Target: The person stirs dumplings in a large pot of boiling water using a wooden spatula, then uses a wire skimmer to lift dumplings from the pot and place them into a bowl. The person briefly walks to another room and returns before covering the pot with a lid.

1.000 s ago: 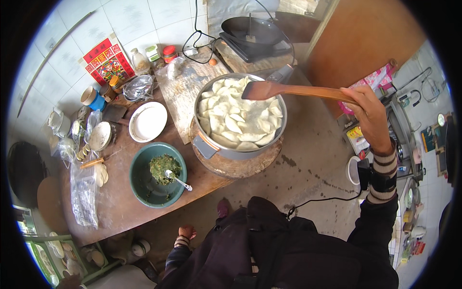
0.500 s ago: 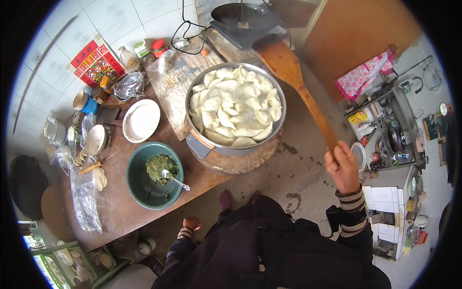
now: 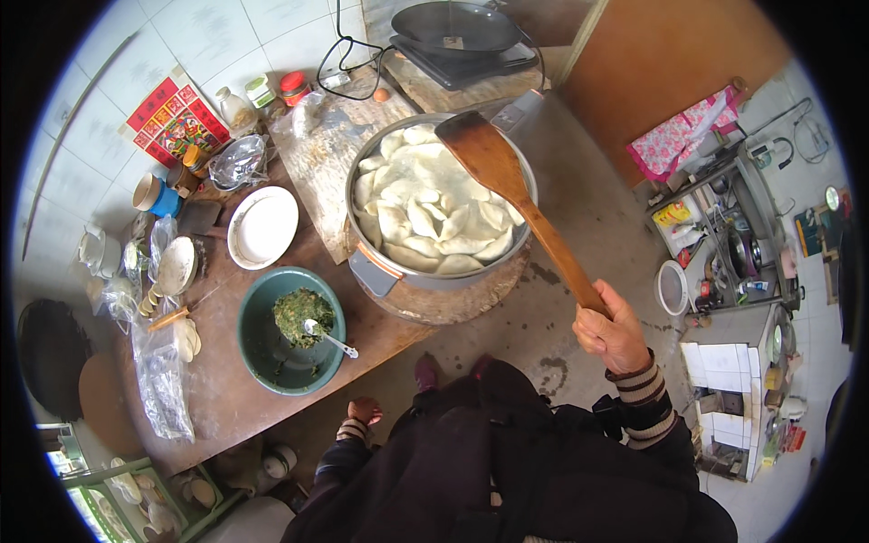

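Observation:
My right hand (image 3: 614,328) is closed around the handle of a wooden spatula (image 3: 484,154). The broad blade is tilted over the right side of a large metal pot (image 3: 412,279), hiding some of what is beneath it. Many white dumplings (image 3: 419,215) crowd the cloudy, steaming water in that pot. Low at my side hangs my left hand (image 3: 365,410), empty with its fingers loosely apart, nearest to the table's front edge. On the table, a green bowl (image 3: 258,360) holds chopped green filling (image 3: 299,312) with a white spoon (image 3: 333,338) in it.
A white plate (image 3: 263,228), a plastic bag (image 3: 163,385) and several jars stand on the brown table (image 3: 226,421). Behind the pot sits a black pan (image 3: 453,25) with a cord beside it. A shelf rack (image 3: 724,235) and a white-tiled stove (image 3: 724,371) are at right.
My right hand has moved left and slightly down, bringing the spatula blade from the pot's far right over its right side. My left hand has barely moved.

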### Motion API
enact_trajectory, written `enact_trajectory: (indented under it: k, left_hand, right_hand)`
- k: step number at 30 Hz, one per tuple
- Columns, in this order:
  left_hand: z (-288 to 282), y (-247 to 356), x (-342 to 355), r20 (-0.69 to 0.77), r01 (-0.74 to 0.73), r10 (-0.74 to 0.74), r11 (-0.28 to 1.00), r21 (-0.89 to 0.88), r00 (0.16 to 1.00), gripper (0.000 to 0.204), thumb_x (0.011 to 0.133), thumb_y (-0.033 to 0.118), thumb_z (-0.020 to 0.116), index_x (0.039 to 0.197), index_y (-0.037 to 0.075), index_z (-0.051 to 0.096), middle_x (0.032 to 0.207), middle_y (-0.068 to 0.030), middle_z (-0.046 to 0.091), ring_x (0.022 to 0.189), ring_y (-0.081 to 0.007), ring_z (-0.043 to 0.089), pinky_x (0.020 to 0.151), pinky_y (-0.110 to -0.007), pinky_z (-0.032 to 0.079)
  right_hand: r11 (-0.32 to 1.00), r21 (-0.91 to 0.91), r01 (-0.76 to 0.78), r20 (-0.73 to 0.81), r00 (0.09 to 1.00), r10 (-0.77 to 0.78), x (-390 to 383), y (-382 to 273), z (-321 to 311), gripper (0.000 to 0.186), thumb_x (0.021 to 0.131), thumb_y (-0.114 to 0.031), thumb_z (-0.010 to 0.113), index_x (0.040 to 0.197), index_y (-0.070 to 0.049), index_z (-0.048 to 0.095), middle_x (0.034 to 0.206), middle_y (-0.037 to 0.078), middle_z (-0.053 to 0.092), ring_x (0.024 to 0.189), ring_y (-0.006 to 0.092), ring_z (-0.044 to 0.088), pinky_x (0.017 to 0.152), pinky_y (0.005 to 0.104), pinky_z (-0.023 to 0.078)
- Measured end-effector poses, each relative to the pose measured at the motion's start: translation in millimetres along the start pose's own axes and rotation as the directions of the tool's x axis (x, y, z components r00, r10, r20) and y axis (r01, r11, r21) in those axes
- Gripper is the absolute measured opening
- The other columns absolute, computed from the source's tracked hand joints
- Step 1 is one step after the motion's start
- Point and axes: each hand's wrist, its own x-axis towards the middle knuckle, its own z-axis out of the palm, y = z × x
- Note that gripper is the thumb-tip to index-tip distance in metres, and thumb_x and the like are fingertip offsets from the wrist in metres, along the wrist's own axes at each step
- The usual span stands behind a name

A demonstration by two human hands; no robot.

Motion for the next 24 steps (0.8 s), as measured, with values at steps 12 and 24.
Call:
enact_trajectory:
  k: [12, 24]
  left_hand:
    - [-19.1, 19.6, 12.4, 0.339, 0.173, -0.026, 0.895, -0.412, 0.941, 0.009, 0.086, 0.014, 0.057, 0.090, 0.007, 0.057, 0.069, -0.0095, 0.059, 0.056, -0.0218, 0.060, 0.044, -0.032, 0.050]
    - [-16.6, 31.9, 5.1, 0.059, 0.020, -0.013, 0.992, -0.123, 0.998, 0.014, 0.086, 0.017, 0.058, 0.095, 0.007, 0.059, 0.072, -0.0092, 0.061, 0.057, -0.0207, 0.061, 0.046, -0.032, 0.052]
  right_hand:
    - [0.990, 0.119, 0.076, 0.012, 0.997, -0.078, -0.2, -2.6, 15.1, 0.011, 0.096, -0.014, 0.050, 0.101, -0.006, 0.044, 0.063, -0.001, 0.041, 0.048, 0.0047, 0.035, 0.043, 0.0192, 0.029]
    - [0.959, -0.153, 0.237, -0.081, 0.965, -0.251, 3.5, -1.0, 47.6, 0.015, 0.097, -0.014, 0.046, 0.109, -0.004, 0.042, 0.073, 0.002, 0.051, 0.052, 0.0030, 0.037, 0.045, 0.0175, 0.030]
